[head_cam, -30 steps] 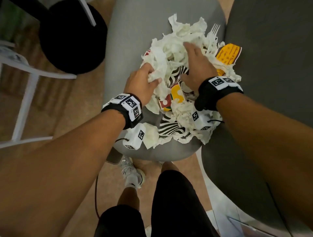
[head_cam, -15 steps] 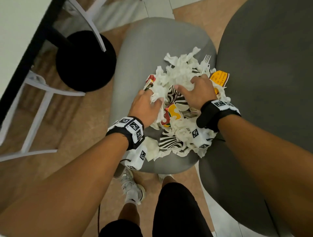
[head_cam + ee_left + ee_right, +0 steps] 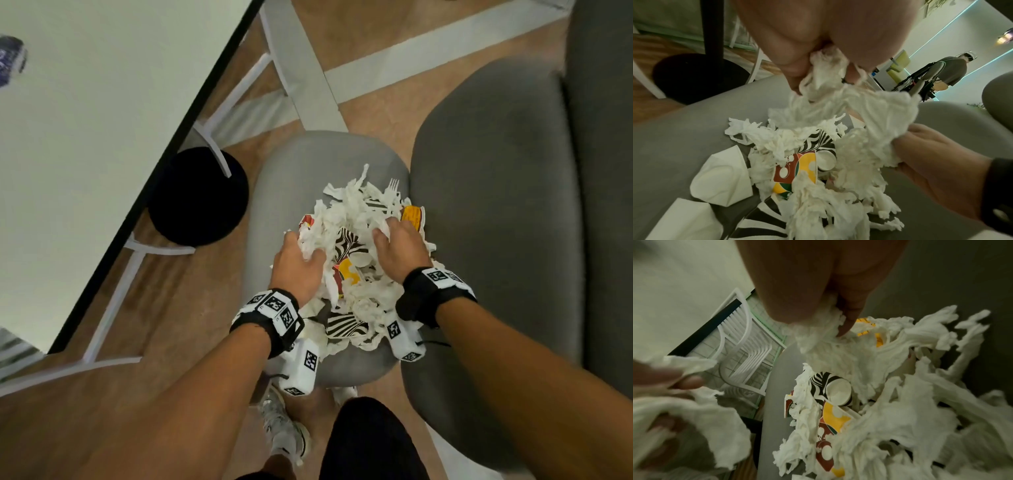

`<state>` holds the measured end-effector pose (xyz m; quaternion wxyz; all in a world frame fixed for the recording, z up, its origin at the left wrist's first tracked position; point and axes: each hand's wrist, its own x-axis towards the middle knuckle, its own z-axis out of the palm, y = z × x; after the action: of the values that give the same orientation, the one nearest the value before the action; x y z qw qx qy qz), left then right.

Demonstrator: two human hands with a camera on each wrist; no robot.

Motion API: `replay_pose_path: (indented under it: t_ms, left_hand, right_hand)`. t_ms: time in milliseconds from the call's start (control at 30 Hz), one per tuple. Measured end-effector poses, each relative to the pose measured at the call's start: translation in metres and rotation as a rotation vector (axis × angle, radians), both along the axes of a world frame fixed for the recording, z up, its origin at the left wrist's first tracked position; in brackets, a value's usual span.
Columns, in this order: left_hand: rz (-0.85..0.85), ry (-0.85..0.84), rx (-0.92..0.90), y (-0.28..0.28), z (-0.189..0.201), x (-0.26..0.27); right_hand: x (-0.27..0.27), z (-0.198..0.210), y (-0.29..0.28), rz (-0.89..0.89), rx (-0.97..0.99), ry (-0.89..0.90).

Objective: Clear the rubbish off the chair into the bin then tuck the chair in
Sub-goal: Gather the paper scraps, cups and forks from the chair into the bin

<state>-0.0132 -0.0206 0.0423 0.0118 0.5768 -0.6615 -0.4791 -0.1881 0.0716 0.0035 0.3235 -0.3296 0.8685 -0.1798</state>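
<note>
Head: rubbish pile [image 3: 356, 260] on grey chair seat [image 3: 291, 178]; left hand [image 3: 297, 267] and right hand [image 3: 400, 248] at pile's sides.
Left wrist: left fingers [image 3: 793, 71] clutch tissue [image 3: 826, 73].
Right wrist: right fingers [image 3: 849, 318] bunch tissue. Gathering step; next lift bundle to bin, not seen.

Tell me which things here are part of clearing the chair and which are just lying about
Part of the job:
left hand
right hand
tissue pile
striped paper cup
plastic fork
grey chair

Just lying about:
white table
black table base
dark sofa
</note>
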Motion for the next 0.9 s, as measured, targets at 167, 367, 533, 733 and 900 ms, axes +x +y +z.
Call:
replay_pose_path:
  t_ms: [167,367,533,733,900]
  left_hand:
    - [-0.188,-0.091,-0.083,0.006,-0.004,-0.001]
    - [-0.087,-0.010,0.053,0.016,0.011,0.003]
    - [-0.128,-0.049,0.097,0.018,0.025,0.014]
    - [-0.200,-0.079,-0.004,0.014,0.033,0.013]
    - [-0.179,-0.023,0.062,0.021,0.031,0.023]
  right_hand:
    - [0.009,0.002,0.004,0.030,0.085,-0.039]
    - [0.017,0.007,0.010,-0.035,-0.019,-0.137]
    - [0.025,0.021,0.011,-0.060,-0.017,-0.131]
    - [0.030,0.021,0.005,0.025,0.042,-0.181]
    - [0.042,0.018,0.014,0.014,-0.010,-0.227]
